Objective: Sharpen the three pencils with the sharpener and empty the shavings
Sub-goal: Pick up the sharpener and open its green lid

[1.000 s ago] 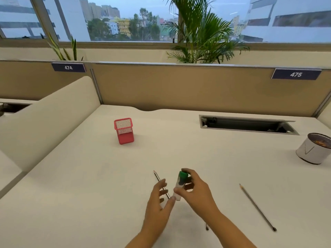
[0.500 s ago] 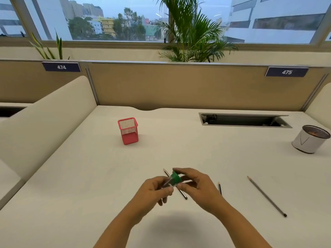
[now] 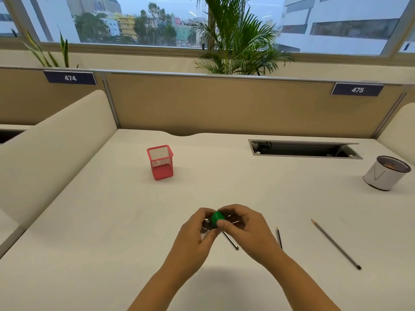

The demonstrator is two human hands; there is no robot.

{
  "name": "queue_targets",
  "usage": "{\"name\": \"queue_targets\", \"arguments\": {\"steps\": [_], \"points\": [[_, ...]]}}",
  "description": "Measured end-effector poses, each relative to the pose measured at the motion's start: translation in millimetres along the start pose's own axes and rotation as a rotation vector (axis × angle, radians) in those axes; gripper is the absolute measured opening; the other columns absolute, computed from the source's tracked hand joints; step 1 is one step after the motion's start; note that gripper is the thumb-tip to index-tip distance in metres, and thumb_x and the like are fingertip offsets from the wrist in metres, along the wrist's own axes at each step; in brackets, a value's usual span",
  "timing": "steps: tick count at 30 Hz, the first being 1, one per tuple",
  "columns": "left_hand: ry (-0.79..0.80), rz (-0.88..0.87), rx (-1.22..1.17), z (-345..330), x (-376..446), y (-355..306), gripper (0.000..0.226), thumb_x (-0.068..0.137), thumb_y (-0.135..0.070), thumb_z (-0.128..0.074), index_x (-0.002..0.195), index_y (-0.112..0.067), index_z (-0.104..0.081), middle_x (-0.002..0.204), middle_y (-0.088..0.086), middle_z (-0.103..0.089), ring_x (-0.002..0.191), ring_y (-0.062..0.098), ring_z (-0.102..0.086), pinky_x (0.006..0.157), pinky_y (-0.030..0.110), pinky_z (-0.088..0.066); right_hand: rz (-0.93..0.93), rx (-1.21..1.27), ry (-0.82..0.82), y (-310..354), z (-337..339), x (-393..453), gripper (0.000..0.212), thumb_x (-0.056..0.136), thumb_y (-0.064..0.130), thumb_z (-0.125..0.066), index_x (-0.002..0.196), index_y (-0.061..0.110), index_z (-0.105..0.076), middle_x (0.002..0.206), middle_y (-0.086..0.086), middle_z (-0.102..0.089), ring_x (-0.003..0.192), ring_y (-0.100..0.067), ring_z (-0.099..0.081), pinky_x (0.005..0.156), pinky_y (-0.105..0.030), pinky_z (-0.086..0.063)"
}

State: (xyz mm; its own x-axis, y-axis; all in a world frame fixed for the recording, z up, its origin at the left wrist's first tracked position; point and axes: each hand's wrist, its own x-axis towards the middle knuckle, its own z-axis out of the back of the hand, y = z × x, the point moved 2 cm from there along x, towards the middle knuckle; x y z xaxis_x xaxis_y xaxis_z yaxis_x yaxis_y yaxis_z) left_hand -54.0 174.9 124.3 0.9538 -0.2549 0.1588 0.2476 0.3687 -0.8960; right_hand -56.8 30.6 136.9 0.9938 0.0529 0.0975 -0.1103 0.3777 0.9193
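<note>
While both hands grip the sharpener (image 3: 217, 219), left hand (image 3: 197, 234) and right hand (image 3: 242, 230) curled round it; two pencils (image 3: 335, 243) lie right

Green sharpener (image 3: 217, 218) gripped above desk; three pencils (image 3: 336, 244) lying flat.

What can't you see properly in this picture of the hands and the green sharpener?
Head view only:
- Sharpener: the left hand and right hand cover most of it; its clear part is blurred.
- Pencil under the hands: only its rear end shows.
- Middle pencil: the right wrist hides its lower end.
- White cup: contents too small to tell.
</note>
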Motion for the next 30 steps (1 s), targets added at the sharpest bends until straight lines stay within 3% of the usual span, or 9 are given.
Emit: {"name": "queue_targets", "arguments": {"steps": [3,6,11,16,20,24,27,30], "points": [[-0.002,-0.027,0.042,1,2,2,0.016,0.089,-0.024,-0.057,0.098,-0.034,-0.050,0.098,-0.019,-0.060,0.097,0.001,-0.057,0.078,0.005,-0.043,-0.044,-0.020,0.082,2,1,5,0.022,0.080,0.021,-0.071,0.088,0.038,-0.059,0.093,0.011,-0.068,0.089,-0.009,-0.066,0.082,-0.023,-0.056],[0.003,-0.056,0.058,1,5,3,0.014,0.086,-0.026,-0.062,0.098,-0.029,-0.055,0.094,-0.018,-0.063,0.093,-0.002,-0.057,0.078,0.006,-0.043,-0.129,-0.019,0.164,3,7,10,0.018,0.076,0.022,-0.073,0.089,0.029,-0.061,0.093,0.002,-0.068,0.089,-0.017,-0.066,0.083,-0.035,-0.057],[-0.023,-0.075,0.037,-2,9,4,0.018,0.081,-0.027,-0.067,0.095,-0.034,-0.058,0.092,-0.021,-0.064,0.093,-0.007,-0.057,0.078,0.005,-0.044,-0.185,0.016,0.275,3,14,14,0.019,0.079,0.018,-0.071,0.086,0.021,-0.054,0.085,-0.002,-0.061,0.075,-0.014,-0.058,0.074,-0.026,-0.050],[-0.060,-0.062,0.046,2,16,9,0.025,0.082,-0.029,-0.066,0.106,-0.027,-0.061,0.096,-0.018,-0.066,0.093,-0.004,-0.059,0.081,0.009,-0.046,-0.146,-0.008,0.181,1,8,17,0.016,0.083,0.022,-0.068,0.076,0.022,-0.053,0.074,0.001,-0.058,0.068,-0.012,-0.052,0.069,-0.028,-0.047],[-0.072,-0.010,0.058,0,23,16,0.024,0.086,-0.025,-0.061,0.110,-0.024,-0.060,0.101,-0.013,-0.065,0.096,0.001,-0.058,0.080,0.006,-0.044,-0.056,-0.113,0.006,5,0,21,0.022,0.080,0.021,-0.071,0.071,0.026,-0.051,0.066,0.009,-0.053,0.061,-0.006,-0.047,0.058,-0.014,-0.043],[-0.077,0.042,0.071,-1,28,27,0.023,0.087,-0.019,-0.060,0.108,-0.027,-0.058,0.101,-0.013,-0.064,0.096,0.004,-0.058,0.078,0.002,-0.042,-0.033,-0.143,0.035,3,-9,22,0.023,0.078,0.022,-0.073,0.089,0.030,-0.054,0.082,0.013,-0.060,0.071,-0.006,-0.056,0.065,-0.015,-0.048],[-0.111,0.071,0.031,2,30,31,0.022,0.085,-0.019,-0.062,0.105,-0.028,-0.058,0.098,-0.014,-0.064,0.095,0.004,-0.059,0.077,0.004,-0.043,-0.129,-0.121,-0.067,-19,-3,33,0.036,0.082,0.014,-0.066,0.111,0.026,-0.048,0.100,0.006,-0.060,0.080,-0.007,-0.058,0.067,-0.015,-0.047],[-0.127,0.098,-0.021,3,30,34,0.022,0.085,-0.018,-0.062,0.104,-0.026,-0.059,0.098,-0.012,-0.065,0.094,0.004,-0.059,0.074,0.003,-0.042,-0.321,-0.407,-0.033,-57,-7,44,0.040,0.086,0.024,-0.061,0.122,0.018,-0.048,0.116,-0.002,-0.057,0.092,-0.015,-0.058,0.081,-0.025,-0.047]]}}
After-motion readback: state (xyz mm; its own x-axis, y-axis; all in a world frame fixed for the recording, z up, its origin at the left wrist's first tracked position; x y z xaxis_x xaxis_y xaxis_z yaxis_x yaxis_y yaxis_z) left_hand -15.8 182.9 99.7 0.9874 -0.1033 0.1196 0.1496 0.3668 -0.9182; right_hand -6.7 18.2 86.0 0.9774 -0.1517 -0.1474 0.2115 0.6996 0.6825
